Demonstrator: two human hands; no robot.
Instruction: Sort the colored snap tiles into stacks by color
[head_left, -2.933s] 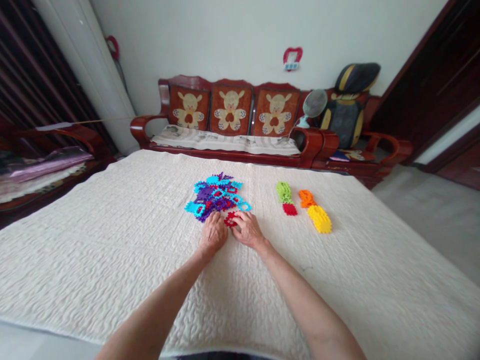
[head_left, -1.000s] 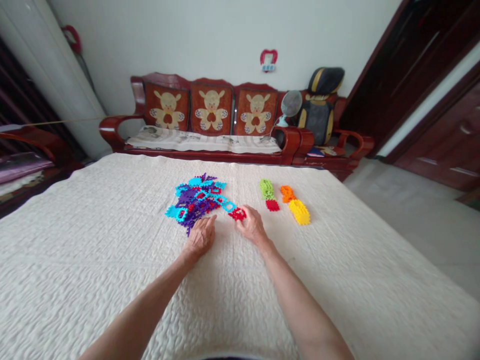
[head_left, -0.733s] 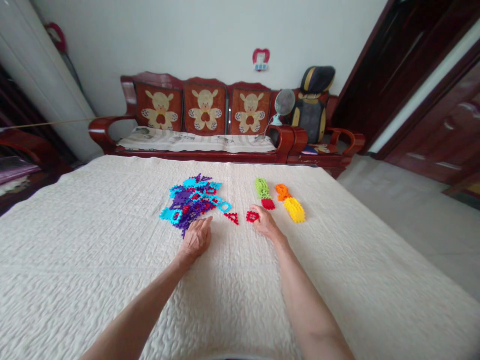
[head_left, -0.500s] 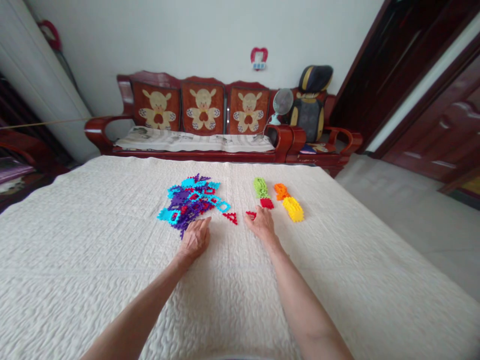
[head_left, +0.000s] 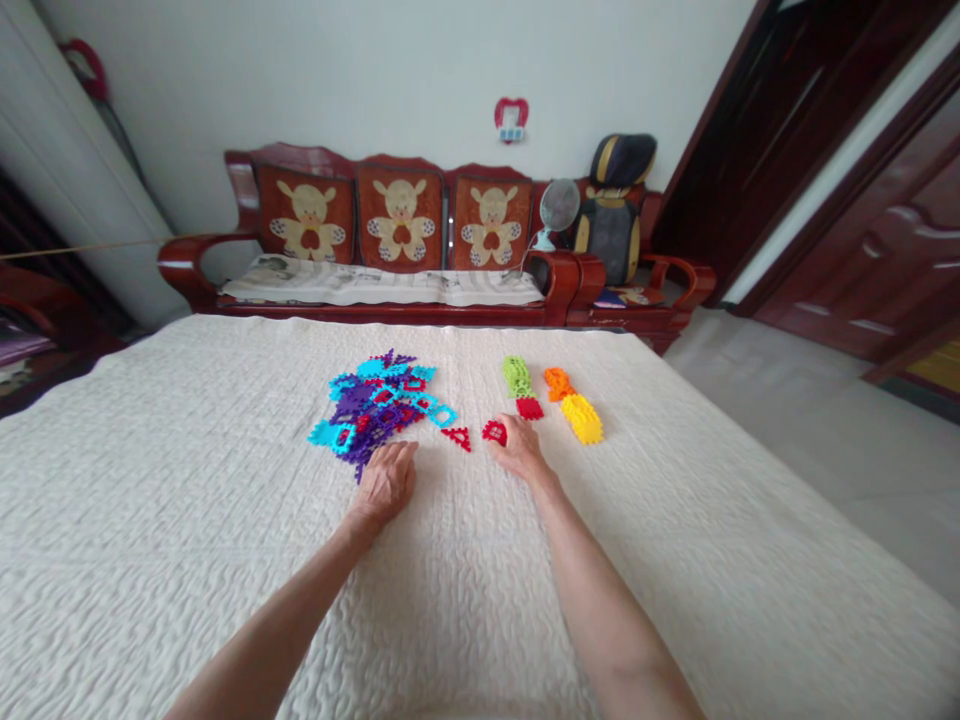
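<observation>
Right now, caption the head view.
Right hand touching a red toothed tile, left hand beside the mixed tile pile; lime-green tiles, orange tiles and yellow tiles to its right.

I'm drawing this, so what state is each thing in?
Left hand: bent, beside the pile
Right hand: curled, touching red piece
Pile: jumbled
Red piece: partly hidden
Red triangle: flat, apart
Green pieces: bunched
Orange pieces: bunched
Yellow pieces: bunched
Red stack: tidy
Cushions: upright
Fan: upright; spinning unclear

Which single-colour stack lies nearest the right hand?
The red stack, just beyond the right hand; the green stack, orange stack and yellow stack lie farther off.
</observation>
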